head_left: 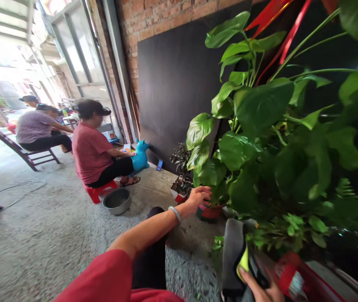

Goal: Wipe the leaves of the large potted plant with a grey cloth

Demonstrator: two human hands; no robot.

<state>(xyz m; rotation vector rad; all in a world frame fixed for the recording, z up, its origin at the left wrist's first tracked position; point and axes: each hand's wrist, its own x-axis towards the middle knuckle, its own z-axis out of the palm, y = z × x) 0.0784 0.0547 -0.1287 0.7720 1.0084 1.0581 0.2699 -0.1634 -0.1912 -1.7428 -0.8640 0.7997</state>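
My left hand [199,199], with a pale bracelet at the wrist, reaches to the lower leaves of a large potted plant [240,144]. Its fingers are stretched and slightly bent beside a leaf; the tips are partly lost against the foliage. The plant's reddish pot [210,213] stands just under that hand. At the lower right, my right hand [262,287] pinches a yellow-green cloth [244,261]. This cloth lies against a grey and black padded object [233,243], whose kind I cannot make out.
A smaller dark-leaved plant [181,159] and a phone [159,165] are near the black panel [169,92]. To the left, a person [90,147] sits on a red stool [95,193] by a metal basin [116,201] and a blue animal toy [140,157]. Others sit farther back.
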